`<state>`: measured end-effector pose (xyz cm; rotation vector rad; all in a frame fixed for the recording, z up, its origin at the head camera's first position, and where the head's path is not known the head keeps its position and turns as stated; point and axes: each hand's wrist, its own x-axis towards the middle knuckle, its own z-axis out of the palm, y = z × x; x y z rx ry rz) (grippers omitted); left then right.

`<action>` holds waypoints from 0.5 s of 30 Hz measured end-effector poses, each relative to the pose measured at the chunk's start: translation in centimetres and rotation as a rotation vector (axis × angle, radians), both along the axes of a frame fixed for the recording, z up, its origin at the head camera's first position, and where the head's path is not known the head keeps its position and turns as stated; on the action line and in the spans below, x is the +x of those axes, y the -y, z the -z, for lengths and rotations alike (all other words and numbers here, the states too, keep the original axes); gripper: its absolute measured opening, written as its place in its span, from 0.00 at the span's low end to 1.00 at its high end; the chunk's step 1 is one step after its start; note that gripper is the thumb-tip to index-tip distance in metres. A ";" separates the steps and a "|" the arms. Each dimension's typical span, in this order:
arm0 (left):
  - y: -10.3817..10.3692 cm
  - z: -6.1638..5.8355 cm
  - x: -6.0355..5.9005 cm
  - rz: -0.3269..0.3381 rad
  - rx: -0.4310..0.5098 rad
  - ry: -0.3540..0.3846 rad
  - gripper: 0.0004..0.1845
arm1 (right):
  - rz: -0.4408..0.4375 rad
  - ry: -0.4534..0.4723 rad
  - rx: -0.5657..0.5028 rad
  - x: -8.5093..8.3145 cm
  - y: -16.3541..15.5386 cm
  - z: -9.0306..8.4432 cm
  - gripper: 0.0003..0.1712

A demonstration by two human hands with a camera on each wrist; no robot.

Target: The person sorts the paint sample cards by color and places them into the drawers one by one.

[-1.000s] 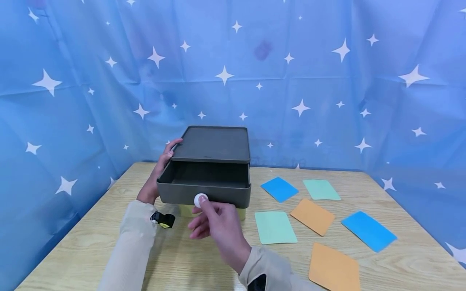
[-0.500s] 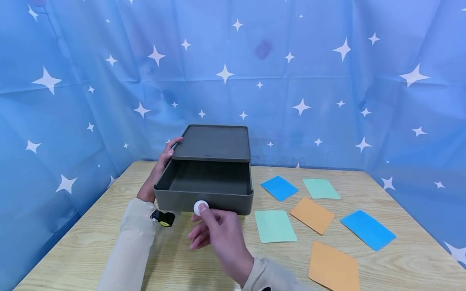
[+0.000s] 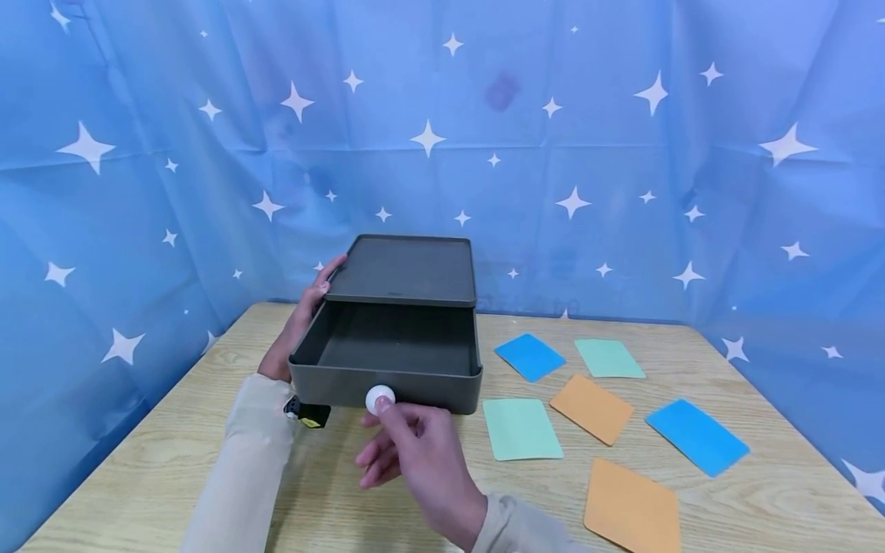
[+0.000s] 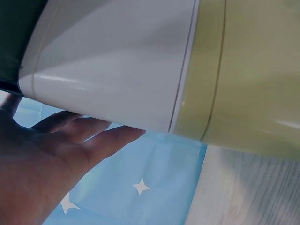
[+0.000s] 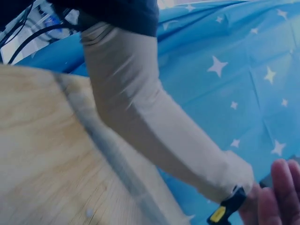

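A small drawer cabinet (image 3: 408, 269) with a dark grey top stands on the table. Its dark grey top drawer (image 3: 325, 382) is pulled well out, and the part of its inside that shows holds nothing. On the drawer's front is a round white knob (image 3: 377, 395), which my right hand (image 3: 429, 465) pinches, thumb in front. My left hand (image 3: 293, 334) rests against the cabinet's left side, fingers fairly straight along it. White (image 4: 117, 65) and yellow (image 4: 253, 84) lower sections of the cabinet show in the left wrist view. The right wrist view catches mostly my left sleeve (image 5: 140, 108).
Right of the cabinet lie blue cards (image 3: 530, 357) (image 3: 697, 436), green cards (image 3: 610, 359) (image 3: 522, 430) and orange cards (image 3: 592, 409) (image 3: 632, 507), flat and spread on the wooden table (image 3: 166, 461). A blue star-patterned curtain (image 3: 387, 177) hangs behind and at both sides.
The top drawer has slid farther out toward me, with my right hand drawing back on its knob. My left hand keeps its place on the cabinet's side.
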<state>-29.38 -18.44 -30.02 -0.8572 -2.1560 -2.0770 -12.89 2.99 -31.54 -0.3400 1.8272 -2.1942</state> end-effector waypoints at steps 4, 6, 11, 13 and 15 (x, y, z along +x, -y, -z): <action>0.1 -0.2 0.2 -0.003 -0.006 0.002 0.33 | -0.112 -0.055 0.056 0.1 -1.0 0.5 0.24; 0.1 -0.3 0.3 -0.005 -0.015 0.008 0.32 | -0.236 -0.106 0.115 0.0 -2.0 0.9 0.23; 0.3 -0.3 -0.1 0.018 -0.019 0.023 0.32 | -0.610 -0.310 0.283 -0.9 -5.1 2.3 0.17; 0.3 -0.2 -0.2 0.025 -0.017 0.019 0.32 | -0.686 -0.393 0.363 -1.4 -6.2 2.7 0.15; 0.4 -0.2 -0.3 0.025 -0.027 0.016 0.32 | -0.721 -0.469 0.454 -1.9 -7.3 2.9 0.14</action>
